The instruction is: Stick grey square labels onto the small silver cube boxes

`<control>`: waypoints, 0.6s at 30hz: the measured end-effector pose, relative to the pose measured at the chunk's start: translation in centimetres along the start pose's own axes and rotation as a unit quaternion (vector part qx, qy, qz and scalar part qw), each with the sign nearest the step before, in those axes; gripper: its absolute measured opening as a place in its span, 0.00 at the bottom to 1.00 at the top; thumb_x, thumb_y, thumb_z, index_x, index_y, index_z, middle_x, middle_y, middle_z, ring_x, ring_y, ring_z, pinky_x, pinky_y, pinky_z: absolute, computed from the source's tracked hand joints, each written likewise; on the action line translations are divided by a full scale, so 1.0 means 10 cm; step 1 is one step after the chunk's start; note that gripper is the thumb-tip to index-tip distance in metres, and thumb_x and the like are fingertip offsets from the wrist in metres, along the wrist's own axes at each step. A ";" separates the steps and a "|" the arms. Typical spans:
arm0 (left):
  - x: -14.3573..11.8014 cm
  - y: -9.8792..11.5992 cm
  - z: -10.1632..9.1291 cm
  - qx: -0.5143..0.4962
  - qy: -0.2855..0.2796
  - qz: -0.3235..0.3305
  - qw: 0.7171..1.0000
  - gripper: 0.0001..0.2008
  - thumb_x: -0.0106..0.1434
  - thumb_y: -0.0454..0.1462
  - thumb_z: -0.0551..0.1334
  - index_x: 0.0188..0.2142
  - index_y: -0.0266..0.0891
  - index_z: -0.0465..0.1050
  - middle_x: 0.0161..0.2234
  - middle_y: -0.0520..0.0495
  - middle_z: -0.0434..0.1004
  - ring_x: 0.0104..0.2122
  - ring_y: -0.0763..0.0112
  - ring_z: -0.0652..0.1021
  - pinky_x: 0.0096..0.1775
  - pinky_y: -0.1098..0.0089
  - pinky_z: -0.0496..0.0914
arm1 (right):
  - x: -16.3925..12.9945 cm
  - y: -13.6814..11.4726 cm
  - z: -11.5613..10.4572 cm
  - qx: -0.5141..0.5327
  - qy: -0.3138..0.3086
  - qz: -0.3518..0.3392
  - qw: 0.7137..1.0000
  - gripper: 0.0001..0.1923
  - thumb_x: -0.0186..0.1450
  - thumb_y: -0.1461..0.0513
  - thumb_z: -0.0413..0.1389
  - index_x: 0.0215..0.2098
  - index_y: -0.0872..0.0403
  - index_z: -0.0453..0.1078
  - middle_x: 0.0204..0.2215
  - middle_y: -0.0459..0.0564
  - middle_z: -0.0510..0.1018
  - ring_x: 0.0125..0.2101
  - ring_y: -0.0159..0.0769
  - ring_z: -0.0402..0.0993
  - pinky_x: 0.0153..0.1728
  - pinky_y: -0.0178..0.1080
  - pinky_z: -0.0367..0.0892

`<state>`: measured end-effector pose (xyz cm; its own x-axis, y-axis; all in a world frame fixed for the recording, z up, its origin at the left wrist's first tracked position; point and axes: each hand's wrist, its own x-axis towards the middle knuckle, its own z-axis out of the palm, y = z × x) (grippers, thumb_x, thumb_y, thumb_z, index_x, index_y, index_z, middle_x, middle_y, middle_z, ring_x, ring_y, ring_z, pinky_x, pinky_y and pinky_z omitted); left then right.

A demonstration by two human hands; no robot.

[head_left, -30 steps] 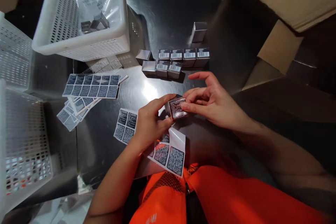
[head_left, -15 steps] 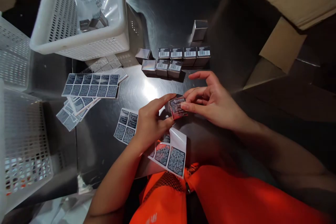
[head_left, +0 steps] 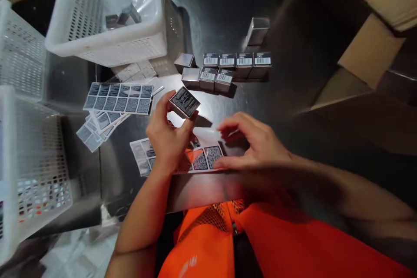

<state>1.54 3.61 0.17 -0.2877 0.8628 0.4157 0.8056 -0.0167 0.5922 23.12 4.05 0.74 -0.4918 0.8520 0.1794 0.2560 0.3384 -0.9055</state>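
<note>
My left hand grips a small silver box between thumb and fingers, tilted, with a dark printed label on its upper face. Beneath that hand lies a sheet of dark printed stickers, partly covered by the hand, with bare white backing at its top. My right hand is at the sheet's right end, thumb and fingers apart; its thumb tip touches or hovers over the last sticker. Beyond both hands stand several silver boxes with barcode labels in two rows, beside two plain silver boxes.
More sticker sheets overlap at the left. A white perforated basket holding boxes and clear plastic stands behind them. Other white baskets line the left edge. A lone silver box stands farther back; cardboard is at right.
My left hand has lifted the box up and left, away from my right hand. My right hand has let go of the box and come down to the sticker sheet, which now lies straighter.
</note>
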 end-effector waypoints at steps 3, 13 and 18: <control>0.04 -0.05 -0.01 0.005 0.004 -0.002 1.000 0.28 0.53 0.42 0.73 0.54 0.43 0.74 0.43 0.50 0.80 0.36 0.69 0.79 0.30 0.73 0.67 | -0.02 0.03 0.10 0.011 -0.044 0.001 0.999 0.11 0.63 0.60 0.66 0.43 0.52 0.75 0.35 0.46 0.79 0.32 0.31 0.78 0.34 0.32 0.76; 0.07 -0.09 -0.03 -0.051 -0.043 -0.051 0.996 0.29 0.52 0.41 0.75 0.53 0.45 0.74 0.39 0.52 0.81 0.34 0.69 0.79 0.28 0.74 0.66 | 0.00 0.08 0.12 0.004 -0.032 -0.084 0.996 0.14 0.68 0.62 0.61 0.52 0.51 0.74 0.39 0.49 0.82 0.34 0.32 0.80 0.35 0.33 0.76; 0.08 -0.07 -0.03 -0.054 -0.034 -0.044 0.997 0.29 0.52 0.39 0.74 0.53 0.44 0.74 0.39 0.52 0.80 0.35 0.69 0.79 0.27 0.75 0.66 | 0.00 0.07 0.12 0.022 -0.047 -0.059 0.997 0.11 0.66 0.64 0.64 0.48 0.51 0.78 0.38 0.46 0.85 0.34 0.30 0.81 0.38 0.31 0.77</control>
<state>0.62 4.18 0.30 -0.3154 0.8957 0.3135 0.7171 0.0086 0.6969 22.31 3.82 -0.36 -0.5922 0.7654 0.2519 0.1551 0.4150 -0.8965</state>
